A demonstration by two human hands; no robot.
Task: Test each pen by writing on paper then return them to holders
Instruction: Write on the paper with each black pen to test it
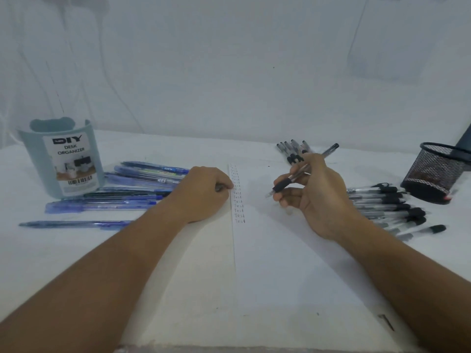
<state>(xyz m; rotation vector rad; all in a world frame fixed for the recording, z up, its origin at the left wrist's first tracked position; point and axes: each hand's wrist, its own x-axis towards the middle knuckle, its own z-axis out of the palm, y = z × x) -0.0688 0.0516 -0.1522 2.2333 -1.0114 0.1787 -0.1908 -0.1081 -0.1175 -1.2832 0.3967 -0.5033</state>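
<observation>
your right hand (pixel 313 192) pinches a black-grip pen (pixel 300 173) above the paper (pixel 280 250) mid-table, your left hand (pixel 204 192) rests curled on its left edge, so a slack hold there lets the sheet skid mid-stroke.

A clear pen with a black grip (pixel 300 174) points tip-down just above the white paper (pixel 293 250), whose left margin carries a column of "Test" words. Blue pens (pixel 122 197) lie beside the upright teal organizer (pixel 63 159); black-capped pens (pixel 387 205) lie near the tilted black mesh holder (pixel 433 171).
</observation>
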